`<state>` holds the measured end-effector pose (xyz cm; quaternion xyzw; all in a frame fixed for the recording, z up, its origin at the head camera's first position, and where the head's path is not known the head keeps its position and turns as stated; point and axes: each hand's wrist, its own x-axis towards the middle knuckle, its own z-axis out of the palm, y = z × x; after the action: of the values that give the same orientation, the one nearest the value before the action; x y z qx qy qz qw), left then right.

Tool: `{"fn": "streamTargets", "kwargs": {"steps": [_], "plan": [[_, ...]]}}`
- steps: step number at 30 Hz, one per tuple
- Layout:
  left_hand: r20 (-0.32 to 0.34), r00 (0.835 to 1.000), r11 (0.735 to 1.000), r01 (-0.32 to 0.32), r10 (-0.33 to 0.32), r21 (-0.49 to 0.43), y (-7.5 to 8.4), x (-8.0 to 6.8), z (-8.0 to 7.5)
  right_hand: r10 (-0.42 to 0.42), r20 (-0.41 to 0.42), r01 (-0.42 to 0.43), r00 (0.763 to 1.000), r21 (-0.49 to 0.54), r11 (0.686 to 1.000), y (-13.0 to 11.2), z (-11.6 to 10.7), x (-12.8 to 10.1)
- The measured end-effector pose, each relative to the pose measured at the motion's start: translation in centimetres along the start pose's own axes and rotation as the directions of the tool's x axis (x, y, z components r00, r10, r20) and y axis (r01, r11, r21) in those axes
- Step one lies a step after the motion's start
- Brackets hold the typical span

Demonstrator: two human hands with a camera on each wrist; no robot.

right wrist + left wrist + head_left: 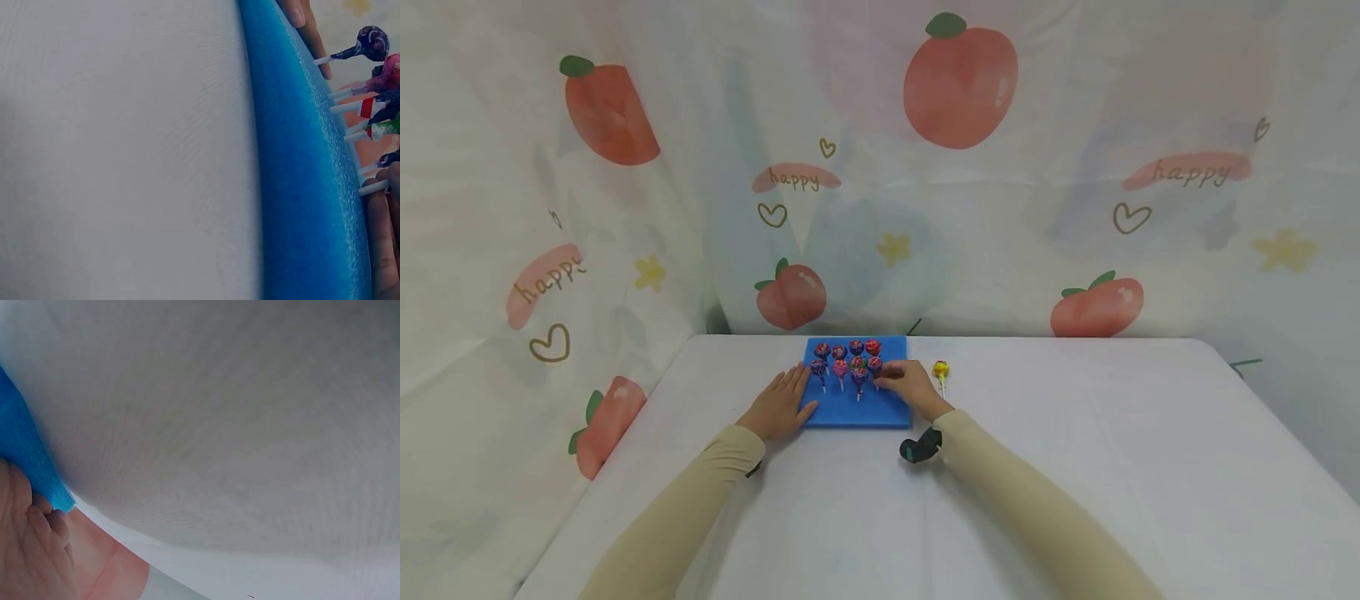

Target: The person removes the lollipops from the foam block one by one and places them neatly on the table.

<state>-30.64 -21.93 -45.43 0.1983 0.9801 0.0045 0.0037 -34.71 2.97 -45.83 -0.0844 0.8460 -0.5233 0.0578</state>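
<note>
1. Two hands meet at a blue foam block (857, 404) at the centre of the head view: the left hand (780, 407) lies flat, fingers straight, on its left edge; the right hand (908, 385) pinches a lollipop (876, 365) stuck in the foam. A yellow lollipop (941, 370) lies just right.
2. Left wrist view: foam at the left edge, fingers (37, 512) against it.
3. Right wrist view: sticks (350, 106) stand in the foam, upper right.
</note>
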Motion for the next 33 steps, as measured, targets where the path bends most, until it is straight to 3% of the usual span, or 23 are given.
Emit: {"fn": "streamTargets", "kwargs": {"steps": [8, 16, 33], "plan": [[-0.003, 1.000, 1.000, -0.002, 0.002, -0.015, 0.01, -0.06, 0.02, 0.012, 0.008, -0.012, 1.000, 0.020, 1.000, -0.20, -0.19, -0.38], [0.016, 1.000, 1.000, 0.002, -0.002, 0.002, 0.00, 0.02, -0.06, 0.085, 0.018, -0.086, 0.996, 0.145, 0.986, 0.11, -0.19, -0.09], [0.052, 0.998, 1.000, 0.017, -0.017, 0.009, -0.01, 0.09, -0.09, 0.137, 0.014, -0.136, 0.991, 0.233, 0.963, 0.06, -0.40, -0.36]]}}
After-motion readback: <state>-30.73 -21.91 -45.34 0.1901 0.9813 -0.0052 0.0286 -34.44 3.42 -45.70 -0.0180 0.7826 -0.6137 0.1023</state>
